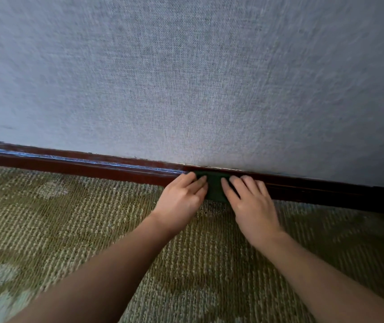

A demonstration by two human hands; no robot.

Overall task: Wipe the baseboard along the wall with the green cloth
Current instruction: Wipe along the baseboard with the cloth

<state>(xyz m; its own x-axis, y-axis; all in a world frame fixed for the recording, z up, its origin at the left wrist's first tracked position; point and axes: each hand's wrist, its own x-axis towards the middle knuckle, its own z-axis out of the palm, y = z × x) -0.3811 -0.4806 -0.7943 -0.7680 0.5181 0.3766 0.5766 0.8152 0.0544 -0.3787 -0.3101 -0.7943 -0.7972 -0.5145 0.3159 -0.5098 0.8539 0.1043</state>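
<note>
On my feed the wall [186, 78] fills the upper half, covered in a pale grey-blue material with a fine, linen-like weave. Below it I see carpet [69, 217], a looped pile in olive green with paler, mint-tinted patches. The light is soft and dim. At the far right both wall and floor fall into shadow, and the edges of my view blur.

head cam looks fwd and down, close to baseboard [93, 167] and carpet [69, 229].
</note>
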